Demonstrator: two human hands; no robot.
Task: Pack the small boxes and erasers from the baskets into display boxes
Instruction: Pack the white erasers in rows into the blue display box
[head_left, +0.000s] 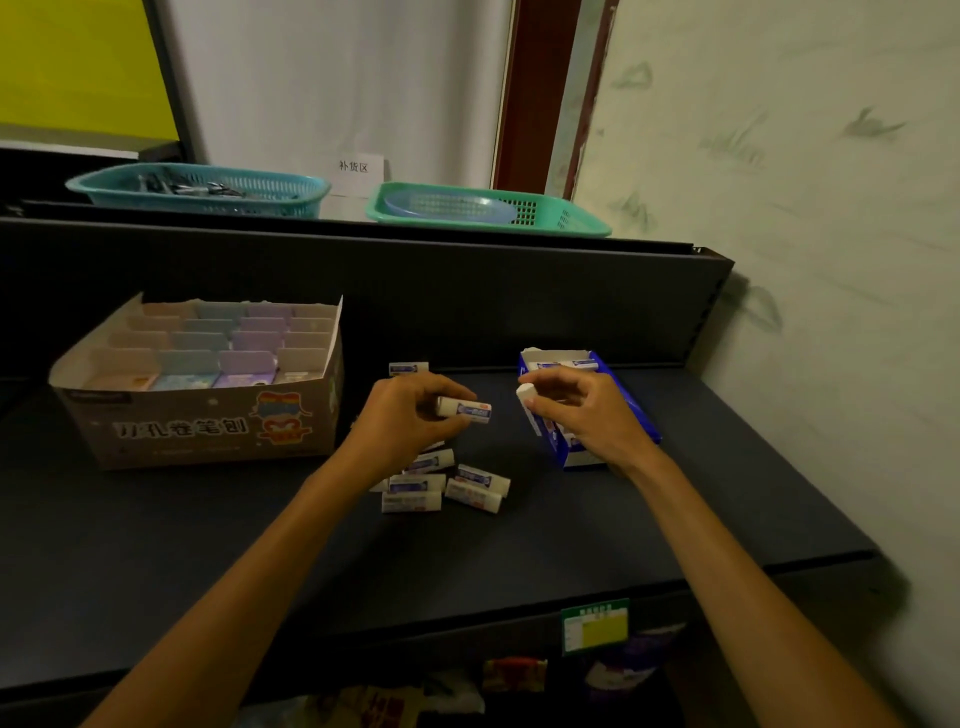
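My left hand (410, 415) pinches a white eraser with a blue sleeve (465, 409) above the dark shelf. My right hand (582, 410) holds another white eraser (525, 393) by its end, just in front of the blue display box (631, 395), which has erasers inside. Several loose erasers (447, 483) lie in a pile on the shelf below my left hand, and one more eraser (409, 368) sits behind it. To the left stands a cardboard display box (208, 431) filled with rows of small pastel boxes.
On the upper ledge sit a teal basket (200, 189) with dark metal items and a green basket (488, 210) holding a blue plate. The wall (805, 260) closes the right side. A green price tag (595, 626) hangs on the shelf's front edge.
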